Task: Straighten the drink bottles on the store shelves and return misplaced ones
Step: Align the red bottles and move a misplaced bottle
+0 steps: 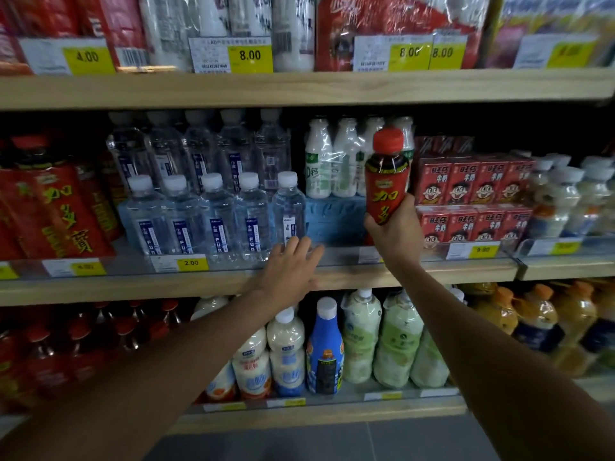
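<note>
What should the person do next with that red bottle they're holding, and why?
Probably carry the red bottle in the right hand leftward, past the water bottles, to the matching red bottles at the shelf's left end; it is held before white bottles and red cartons.

Red bottle [386, 181] base hidden in right hand [396, 231]; price tag [570, 247] at 3 o'clock blurred; top-shelf packs [392, 21] at 12 o'clock cropped

red bottle [386, 191] 加多 | water tag [191, 263] 2.00 (yellow) | top-shelf tag [250, 55] 8.00
</note>
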